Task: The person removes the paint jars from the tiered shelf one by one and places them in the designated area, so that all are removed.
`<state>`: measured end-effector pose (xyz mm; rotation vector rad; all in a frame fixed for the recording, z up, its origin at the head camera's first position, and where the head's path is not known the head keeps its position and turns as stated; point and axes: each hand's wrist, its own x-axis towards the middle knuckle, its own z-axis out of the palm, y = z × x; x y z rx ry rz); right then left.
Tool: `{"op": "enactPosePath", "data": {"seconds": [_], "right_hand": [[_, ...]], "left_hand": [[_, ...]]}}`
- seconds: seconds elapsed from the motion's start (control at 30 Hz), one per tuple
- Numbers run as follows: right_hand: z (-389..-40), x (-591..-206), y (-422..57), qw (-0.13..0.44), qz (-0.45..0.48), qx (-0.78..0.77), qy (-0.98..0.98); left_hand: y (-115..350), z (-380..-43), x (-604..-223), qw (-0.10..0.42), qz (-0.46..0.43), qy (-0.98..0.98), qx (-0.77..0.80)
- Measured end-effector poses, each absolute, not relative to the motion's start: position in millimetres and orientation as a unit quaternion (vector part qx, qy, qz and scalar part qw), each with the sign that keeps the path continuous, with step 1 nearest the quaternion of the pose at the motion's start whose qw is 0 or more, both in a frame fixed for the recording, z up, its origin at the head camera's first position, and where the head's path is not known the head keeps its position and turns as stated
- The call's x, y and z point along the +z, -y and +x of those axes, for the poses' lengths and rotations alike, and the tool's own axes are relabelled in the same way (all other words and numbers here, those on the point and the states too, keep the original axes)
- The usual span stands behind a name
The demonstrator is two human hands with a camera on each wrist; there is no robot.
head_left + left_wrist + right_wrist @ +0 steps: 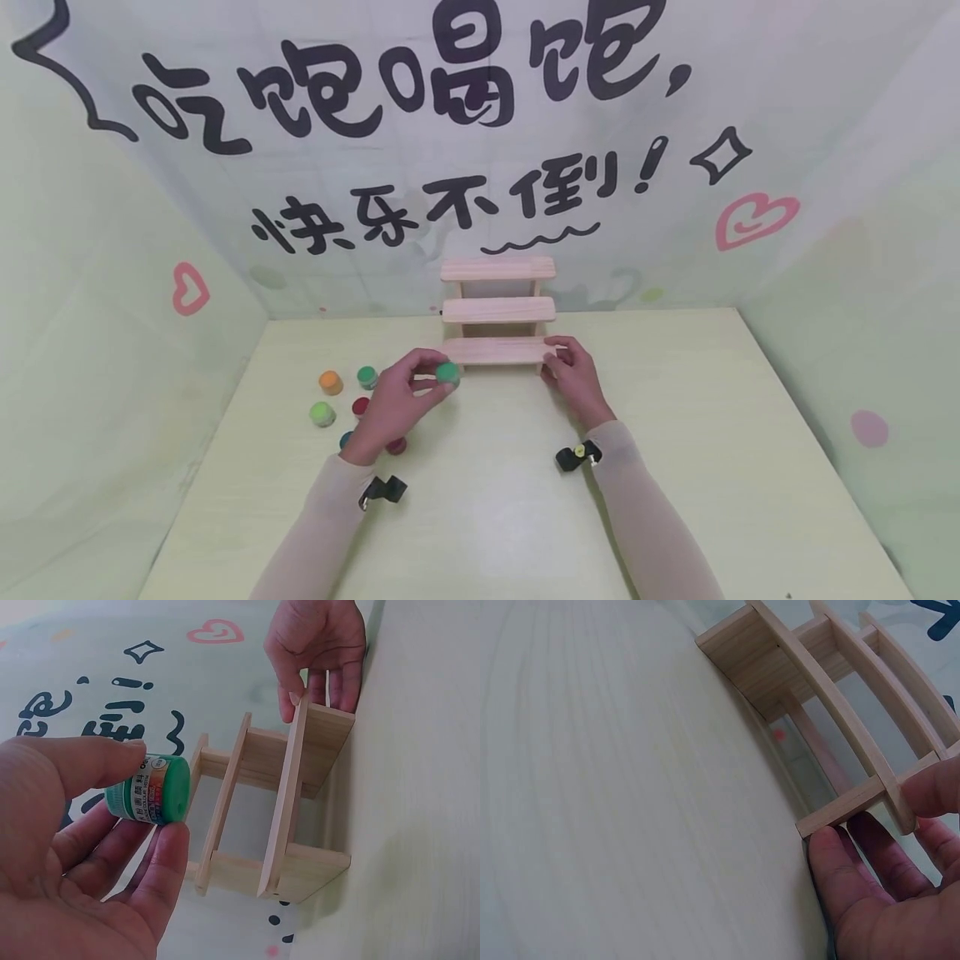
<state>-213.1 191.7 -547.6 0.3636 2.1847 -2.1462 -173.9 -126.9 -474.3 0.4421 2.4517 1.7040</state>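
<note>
A small paint jar (pixel 447 374) with a green lid and a printed label (pixel 148 789) is pinched between the thumb and fingers of my left hand (pixel 393 406). It is held in front of the left end of a three-step wooden display stand (pixel 498 310). At the stand's right end, my right hand (pixel 577 383) grips the lowest step. In the right wrist view, the thumb of the right hand (pixel 889 907) lies on the end of the step board (pixel 832 690), and its fingers reach round the side panel. The stand stands on the table against the back wall.
Left of the stand are more paint jars: orange (pixel 330 382), green (pixel 367 377), light green (pixel 322 414), red (pixel 361 407), blue (pixel 347 440) and dark red (pixel 396 446). My left forearm partly covers several. Printed cloth walls (pixel 112 350) enclose the pale table (pixel 480 517) on three sides.
</note>
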Motion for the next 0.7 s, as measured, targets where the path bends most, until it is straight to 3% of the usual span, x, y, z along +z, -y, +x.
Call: {"op": "enactPosePath", "data": {"seconds": [0.7], "right_hand": [[-213.2,-547.8,-191.6,0.035,0.12,-0.695,-0.708]], "left_hand": [[189.1,-155.3,-483.1,0.06,0.11,-0.807,0.576]]}}
